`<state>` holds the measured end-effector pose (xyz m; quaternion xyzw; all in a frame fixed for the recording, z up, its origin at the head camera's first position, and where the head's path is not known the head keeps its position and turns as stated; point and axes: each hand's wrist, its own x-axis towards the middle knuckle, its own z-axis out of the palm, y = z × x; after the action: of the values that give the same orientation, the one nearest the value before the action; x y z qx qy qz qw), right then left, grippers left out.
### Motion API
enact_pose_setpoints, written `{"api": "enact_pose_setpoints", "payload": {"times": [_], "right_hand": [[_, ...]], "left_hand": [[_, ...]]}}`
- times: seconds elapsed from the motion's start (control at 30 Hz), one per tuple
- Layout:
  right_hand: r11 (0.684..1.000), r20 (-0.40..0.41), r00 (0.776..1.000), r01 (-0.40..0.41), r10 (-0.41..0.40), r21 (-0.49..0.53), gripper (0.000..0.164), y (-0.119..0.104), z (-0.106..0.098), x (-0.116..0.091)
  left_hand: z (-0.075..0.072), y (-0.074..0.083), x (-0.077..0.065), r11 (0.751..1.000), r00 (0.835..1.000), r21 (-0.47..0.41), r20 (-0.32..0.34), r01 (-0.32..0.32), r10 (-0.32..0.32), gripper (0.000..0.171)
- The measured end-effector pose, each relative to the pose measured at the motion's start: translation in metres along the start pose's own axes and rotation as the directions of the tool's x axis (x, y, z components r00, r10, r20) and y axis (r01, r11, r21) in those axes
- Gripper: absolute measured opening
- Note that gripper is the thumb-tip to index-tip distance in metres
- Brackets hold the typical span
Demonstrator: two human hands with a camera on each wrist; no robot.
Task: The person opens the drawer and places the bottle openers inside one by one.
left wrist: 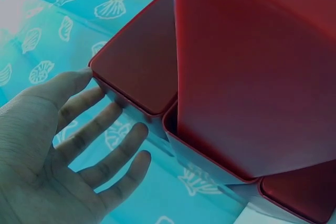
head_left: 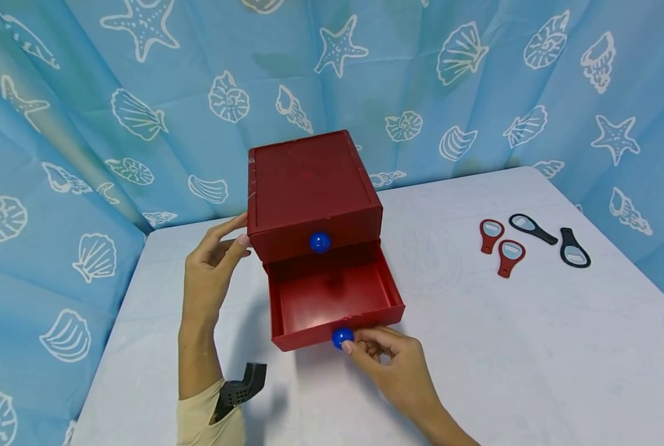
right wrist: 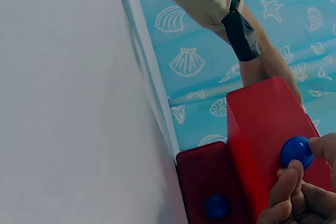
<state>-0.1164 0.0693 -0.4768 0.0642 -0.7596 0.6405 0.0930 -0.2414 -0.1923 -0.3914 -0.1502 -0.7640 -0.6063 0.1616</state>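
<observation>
Hands, two. We are seeing the left hand (head_left: 208,275) standing upright at the cabinet's left side, fingers lying apart, thumb tip touching the front edge. The right hand (head_left: 399,365) is angling in from the lower right, thumb and fingers pinching the lower blue knob (head_left: 341,337).

Red drawer cabinet (head_left: 310,179), one: standing mid-table. Drawers, two: the upper drawer (head_left: 279,240) is sitting closed, the lower drawer (head_left: 305,337) standing open. Knobs, two, counting the upper blue knob (head_left: 319,242).

Bottle openers, four: two red bottle openers (head_left: 511,253) and two black bottle openers (head_left: 534,230) are lying right of the cabinet.

Obscured: the right wrist view is cutting off the right hand; there the cabinet is hiding the left hand's fingers.
</observation>
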Motion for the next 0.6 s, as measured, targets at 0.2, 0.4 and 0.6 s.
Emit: {"api": "enact_pose_setpoints", "payload": {"times": [0.2, 0.4, 0.6], "right_hand": [[0.999, -0.007, 0.999, 0.043, -0.044, -0.009, 0.006, -0.001, 0.000, -0.003], [0.967, 0.028, 0.971, 0.240, -0.238, -0.083, 0.011, 0.005, -0.008, -0.003], [0.948, 0.010, 0.966, 0.254, -0.257, -0.190, 0.012, 0.011, -0.048, 0.004]], "left_hand": [[0.000, -0.001, 0.001, 1.000, 1.000, -0.005, 0.007, -0.012, 0.012, 0.037], [0.000, -0.001, -0.001, 1.000, 1.000, -0.002, 0.005, -0.003, 0.003, 0.037], [0.000, -0.001, -0.001, 1.000, 1.000, -0.003, 0.005, -0.001, 0.001, 0.037]]}}
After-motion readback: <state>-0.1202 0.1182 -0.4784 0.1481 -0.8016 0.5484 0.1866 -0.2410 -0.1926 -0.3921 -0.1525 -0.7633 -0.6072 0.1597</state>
